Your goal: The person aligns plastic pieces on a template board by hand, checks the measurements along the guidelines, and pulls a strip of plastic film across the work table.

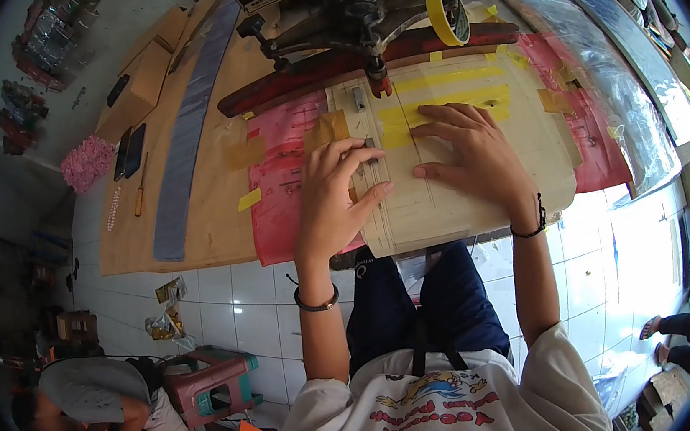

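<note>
A translucent cream plastic sheet [477, 193] with yellow tape strips [406, 116] lies over pink-red material on the table. My left hand [330, 196] rests at the sheet's left edge, thumb apart from the fingers. Its fingertips touch or lie right beside a small grey metal piece [369, 144]; whether they press on it I cannot tell. A similar grey piece [358, 99] sits farther up the same edge strip. My right hand [477, 151] lies with spread fingers on the sheet, fingertips over the yellow tape, holding nothing.
Above the sheet hangs a machine head [358, 20] with a long red bar [298, 86] and a yellow tape roll [446, 15]. To the left are a blue-grey strip [186, 148], a screwdriver [139, 195] and a cardboard box [142, 81]. A person [104, 401] crouches at lower left beside a stool [211, 381].
</note>
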The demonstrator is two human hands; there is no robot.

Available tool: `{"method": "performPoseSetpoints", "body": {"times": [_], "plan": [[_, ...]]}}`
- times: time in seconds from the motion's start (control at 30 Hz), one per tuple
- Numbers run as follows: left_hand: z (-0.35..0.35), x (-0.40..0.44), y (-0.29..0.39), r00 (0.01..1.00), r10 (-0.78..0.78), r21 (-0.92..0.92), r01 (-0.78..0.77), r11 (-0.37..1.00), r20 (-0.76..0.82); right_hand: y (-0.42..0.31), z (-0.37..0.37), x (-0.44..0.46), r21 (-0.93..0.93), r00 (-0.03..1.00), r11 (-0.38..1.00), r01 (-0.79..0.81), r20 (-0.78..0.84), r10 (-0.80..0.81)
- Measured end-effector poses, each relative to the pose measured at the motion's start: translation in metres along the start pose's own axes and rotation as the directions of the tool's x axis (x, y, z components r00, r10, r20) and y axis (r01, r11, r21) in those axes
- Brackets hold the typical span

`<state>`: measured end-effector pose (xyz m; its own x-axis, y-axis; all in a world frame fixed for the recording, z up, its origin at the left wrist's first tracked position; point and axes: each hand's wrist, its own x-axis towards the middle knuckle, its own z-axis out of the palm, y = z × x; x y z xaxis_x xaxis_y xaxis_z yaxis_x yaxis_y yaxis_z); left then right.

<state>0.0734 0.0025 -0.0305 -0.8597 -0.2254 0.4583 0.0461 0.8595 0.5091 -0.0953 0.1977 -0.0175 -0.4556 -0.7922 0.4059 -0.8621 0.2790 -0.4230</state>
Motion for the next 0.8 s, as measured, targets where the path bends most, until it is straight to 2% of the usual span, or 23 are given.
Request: {"method": "performPoseSetpoints", "body": {"times": [0.3, 0.47, 0.57, 0.8], "plan": [[-0.0018, -0.0013, -0.0001, 1.0, -0.02, -0.012, 0.02, 1.0, 0.01, 0.0026, 0.0, 0.0001, 0.018, 1.0, 1.0, -0.006, 0.008, 0.006], [0.0009, -0.0009, 0.0043, 1.0, -0.03, 0.048, 0.03, 0.998, 0.006, 0.0042, 0.0002, -0.0019, -0.014, 1.0, 0.999, 0.03, 0.004, -0.03], [0.003, -0.0019, 0.0048, 1.0, -0.026, 0.079, 0.026, 0.996, -0.001, 0.0055, 0.0022, -0.0007, 0.013, 1.0, 1.0, -0.018, -0.003, 0.018], [0.0038, -0.0028, 0.0046, 1.0, -0.008, 0.081, 0.009, 0.997, -0.01, 0.0024, 0.0021, -0.0004, -0.071, 1.0, 0.997, -0.001, 0.005, 0.002]]}}
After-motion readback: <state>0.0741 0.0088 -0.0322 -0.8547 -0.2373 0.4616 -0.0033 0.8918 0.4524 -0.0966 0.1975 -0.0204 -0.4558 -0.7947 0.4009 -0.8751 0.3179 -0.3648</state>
